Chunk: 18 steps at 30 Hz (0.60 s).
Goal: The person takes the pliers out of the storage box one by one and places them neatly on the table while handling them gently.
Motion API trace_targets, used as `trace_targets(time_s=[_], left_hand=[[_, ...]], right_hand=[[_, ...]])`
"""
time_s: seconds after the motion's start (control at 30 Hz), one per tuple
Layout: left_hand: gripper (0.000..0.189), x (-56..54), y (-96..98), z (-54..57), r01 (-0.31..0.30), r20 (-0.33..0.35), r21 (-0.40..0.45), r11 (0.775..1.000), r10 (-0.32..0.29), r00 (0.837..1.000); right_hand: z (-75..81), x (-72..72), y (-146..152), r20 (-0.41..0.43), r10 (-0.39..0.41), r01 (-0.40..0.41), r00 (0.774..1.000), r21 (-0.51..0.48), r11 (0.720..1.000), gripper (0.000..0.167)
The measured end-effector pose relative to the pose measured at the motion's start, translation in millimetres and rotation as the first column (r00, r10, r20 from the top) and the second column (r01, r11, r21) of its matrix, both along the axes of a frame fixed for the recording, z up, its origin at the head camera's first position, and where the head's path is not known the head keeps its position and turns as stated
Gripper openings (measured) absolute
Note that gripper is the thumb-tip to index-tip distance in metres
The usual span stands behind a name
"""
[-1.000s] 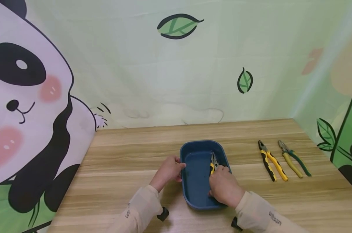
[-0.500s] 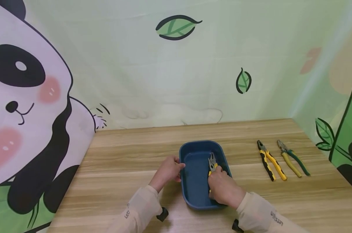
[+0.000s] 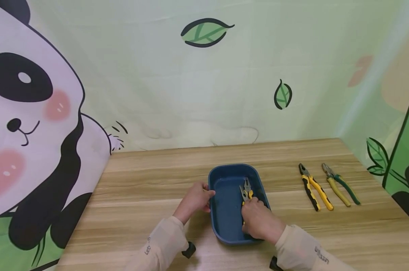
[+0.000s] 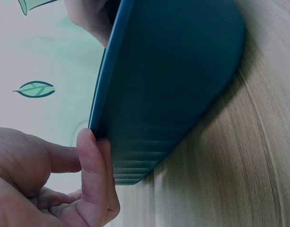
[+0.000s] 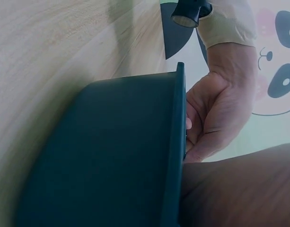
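A deep blue plastic bin (image 3: 226, 205) stands on the table in the head view. At its left rim my left hand (image 3: 198, 197) pinches the edge; the left wrist view shows fingertips (image 4: 91, 151) against the outside of that rim. My right hand (image 3: 260, 220) reaches down inside the bin's right side and grips pliers (image 3: 244, 194), whose metal nose points up and left. Their handles are mostly covered by the hand. Just beyond, a second pair of pliers (image 3: 247, 184) with a bit of yellow handle lies along the right wall. The right wrist view mostly shows the bin's outer wall (image 5: 107, 156).
To the right of the bin lie yellow-and-black pliers (image 3: 312, 186) and, beside them, pliers with yellow and green handles (image 3: 341, 184). The wood-grain table (image 3: 150, 169) meets a printed panda backdrop (image 3: 150, 75) at the back and sides.
Inside the bin, the pliers in my right hand have tilted and shifted left, away from the second pair, which now shows more. My left hand stays on the rim.
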<state>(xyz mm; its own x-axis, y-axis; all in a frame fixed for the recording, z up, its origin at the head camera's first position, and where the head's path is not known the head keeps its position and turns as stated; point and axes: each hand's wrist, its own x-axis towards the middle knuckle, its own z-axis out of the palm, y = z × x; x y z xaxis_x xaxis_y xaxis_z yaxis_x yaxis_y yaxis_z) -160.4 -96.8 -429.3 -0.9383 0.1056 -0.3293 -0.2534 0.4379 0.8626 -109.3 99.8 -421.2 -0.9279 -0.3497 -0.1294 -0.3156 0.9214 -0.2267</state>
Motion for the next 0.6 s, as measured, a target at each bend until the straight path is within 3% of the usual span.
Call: trace_targets(time_s=[0.17,0.3,0.6], left_hand=[[0.012,0.2,-0.1,0.1,-0.001,-0.001,0.005,1.000,0.001,1.000],[0.013,0.0,0.2,-0.6,-0.003,-0.001,-0.007,1.000,0.003,1.000],[0.012,0.1,0.0,-1.1,0.004,-0.006,-0.003,1.000,-0.004,1.000]], right_hand=[[-2.5,-0.1,-2.6,-0.004,-0.037,0.037,0.999,-0.005,0.999,0.044],[-4.4,-1.4,-5.3,0.012,-0.052,0.052,0.999,-0.005,0.999,0.034],[-4.0,-5.3,-0.9,0.017,-0.043,0.043,0.999,-0.036,0.998,0.023]])
